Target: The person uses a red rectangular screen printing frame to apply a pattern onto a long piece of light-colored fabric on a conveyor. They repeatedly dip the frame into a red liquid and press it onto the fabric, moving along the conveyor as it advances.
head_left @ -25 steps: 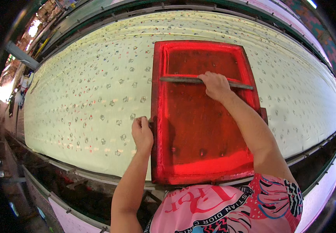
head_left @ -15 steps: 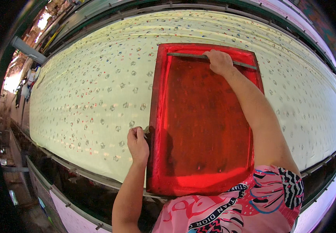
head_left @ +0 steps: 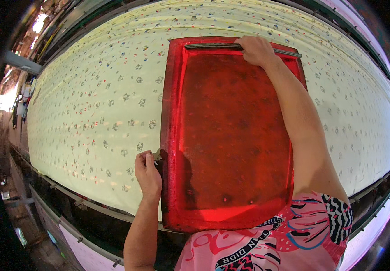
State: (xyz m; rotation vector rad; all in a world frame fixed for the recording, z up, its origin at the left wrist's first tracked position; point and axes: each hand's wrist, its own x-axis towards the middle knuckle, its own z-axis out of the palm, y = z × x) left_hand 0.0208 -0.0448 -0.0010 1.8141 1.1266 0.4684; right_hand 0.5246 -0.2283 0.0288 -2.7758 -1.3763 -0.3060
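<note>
A red-stained printing screen (head_left: 170,135) in a rectangular frame lies over pale yellow printed fabric (head_left: 91,90). At the screen's far end, my right hand (head_left: 257,50) is closed round a long, narrow squeegee (head_left: 213,46). The squeegee lies across the screen's width, close along the inside of the far rim. My left hand (head_left: 148,174) is closed beside the screen's left edge, thumb and fingers pinched at a small piece there that I cannot make out. Red ink coats the screen's inner border and pools brightest along its near end.
The fabric is spread over a long table, with wrinkles (head_left: 195,13) along its far side. Dark rails (head_left: 100,205) run along the table's near edge. A grey post or bar (head_left: 23,62) juts in at the far left. Other pale tables (head_left: 84,248) lie beyond the rails.
The whole view has shifted, so the screen and both hands appear farther left or higher. The squeegee in my right hand sits slightly closer to the far rim. My left hand stays beside the screen.
</note>
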